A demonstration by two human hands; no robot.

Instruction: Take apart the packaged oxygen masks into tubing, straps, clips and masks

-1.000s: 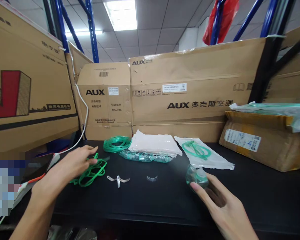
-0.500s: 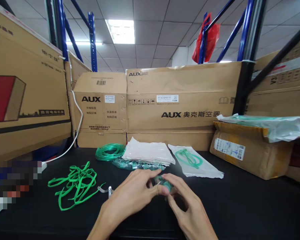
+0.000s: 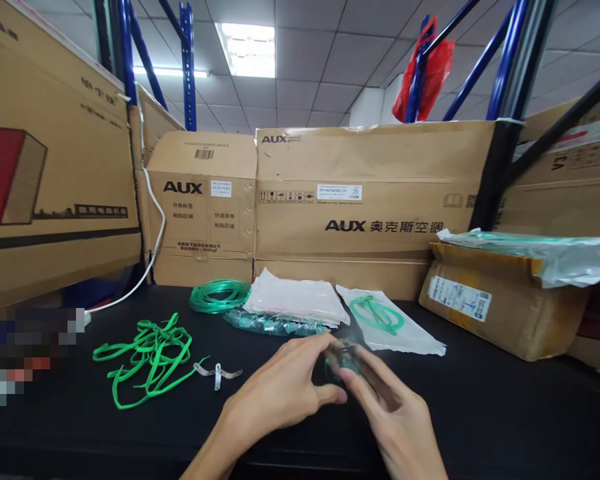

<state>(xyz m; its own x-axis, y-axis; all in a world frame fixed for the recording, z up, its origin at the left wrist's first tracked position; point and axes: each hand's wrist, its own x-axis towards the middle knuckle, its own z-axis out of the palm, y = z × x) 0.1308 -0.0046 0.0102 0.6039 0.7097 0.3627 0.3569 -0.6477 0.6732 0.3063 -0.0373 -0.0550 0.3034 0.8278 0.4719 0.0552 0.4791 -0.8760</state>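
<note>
Between my two hands is a clear green-tinted plastic mask [image 3: 336,368], small, blurred and mostly hidden by fingers. My left hand [image 3: 275,380] has its fingers curled over the mask's far left side, while its thumb lies lower, slightly off the mask. My right hand [image 3: 387,393] grips the mask from the right, thumb on the near side and fingers behind. Left of my hands are thin metal strips [image 3: 217,377], and beside them a loose tangle of green elastic straps [image 3: 153,360]. Beyond my hands, a row of clear green plastic pieces [image 3: 275,325] lies in front of stacked white bags [image 3: 295,300].
Coiled green tubing [image 3: 219,295] sits left of the bags. To their right, a white bag [image 3: 405,333] has a green tube loop on it. An opened carton [image 3: 500,300] carries a plastic bag. Large cardboard boxes [image 3: 370,213] wall the black table's back; a white cable [image 3: 153,260] hangs left.
The mask has been turned in my hands, and its teal round part no longer shows. My left thumb has come away from it, and my right thumb presses its near side. The view has shifted slightly.
</note>
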